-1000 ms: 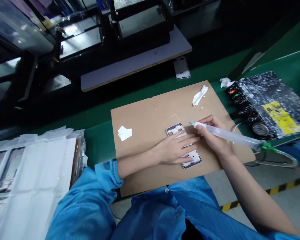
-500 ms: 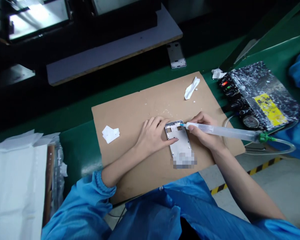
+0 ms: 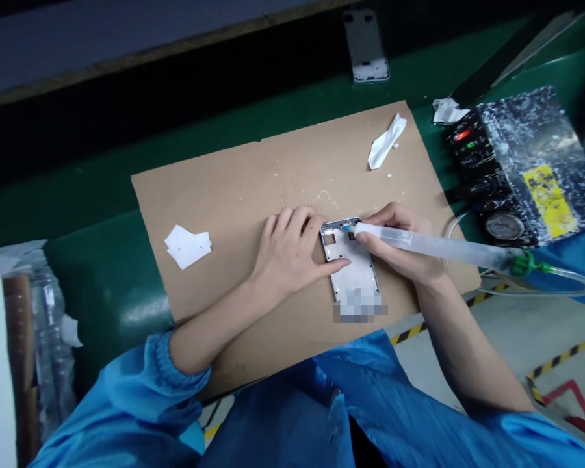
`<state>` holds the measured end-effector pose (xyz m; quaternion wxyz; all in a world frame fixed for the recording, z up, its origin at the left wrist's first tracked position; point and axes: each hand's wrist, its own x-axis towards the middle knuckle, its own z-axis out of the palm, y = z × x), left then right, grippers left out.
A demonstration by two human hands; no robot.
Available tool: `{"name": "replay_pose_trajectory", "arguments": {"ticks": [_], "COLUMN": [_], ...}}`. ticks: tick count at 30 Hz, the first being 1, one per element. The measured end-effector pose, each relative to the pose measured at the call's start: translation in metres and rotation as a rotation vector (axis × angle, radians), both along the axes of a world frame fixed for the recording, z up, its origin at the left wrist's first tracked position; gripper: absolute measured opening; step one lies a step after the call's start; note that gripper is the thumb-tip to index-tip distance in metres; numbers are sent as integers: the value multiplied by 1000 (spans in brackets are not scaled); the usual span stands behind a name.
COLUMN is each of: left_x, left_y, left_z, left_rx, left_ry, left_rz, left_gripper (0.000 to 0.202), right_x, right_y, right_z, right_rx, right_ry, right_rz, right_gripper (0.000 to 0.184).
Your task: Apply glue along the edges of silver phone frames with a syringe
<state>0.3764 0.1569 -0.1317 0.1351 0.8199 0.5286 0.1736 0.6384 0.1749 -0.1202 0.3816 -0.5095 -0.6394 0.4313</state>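
A silver phone frame (image 3: 353,276) lies flat on a sheet of brown cardboard (image 3: 234,195). My left hand (image 3: 290,253) steadies it, thumb across its face and fingers bent at its left edge. In my right hand (image 3: 400,240) is a translucent dispensing syringe (image 3: 448,250), gripped near its front end. Its blue needle tip (image 3: 347,227) is at the top end of the frame, beside the cutouts. A green cap (image 3: 521,262) joins the syringe's back end to a clear hose (image 3: 578,273). The frame's lower end is blurred out by pixels.
A paint-spattered dispenser box (image 3: 531,169) with a gauge stands at right. Another phone frame (image 3: 368,49) lies at the back. White paper scraps (image 3: 188,247) and a crumpled tissue (image 3: 387,143) rest on the cardboard. Bubble-wrapped stacks (image 3: 53,344) stand at left.
The camera view has tilted down and come closer. Along the frame's top end, the needle tip has shifted left. My left hand keeps its hold on the frame.
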Motion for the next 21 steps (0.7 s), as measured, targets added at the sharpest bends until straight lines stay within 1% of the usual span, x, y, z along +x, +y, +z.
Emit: {"name": "replay_pose_trajectory", "arguments": {"ticks": [5,11,21], "left_x": [1,0,2], "left_y": [-1,0,0], "left_z": [2,4,5], "left_rx": [1,-43,-47], "left_ry": [25,-2,35], "left_rz": [-5,-2,-5], "left_gripper": [73,71,74], "right_x": [-2,-1,0], "right_y": [-1,-2,-4], "right_z": [2,1,2], "right_rx": [-8,0,9], "right_ry": [-21,-70,-83], "right_rz": [-1,-8,-9], "right_gripper": [29,35,29]}}
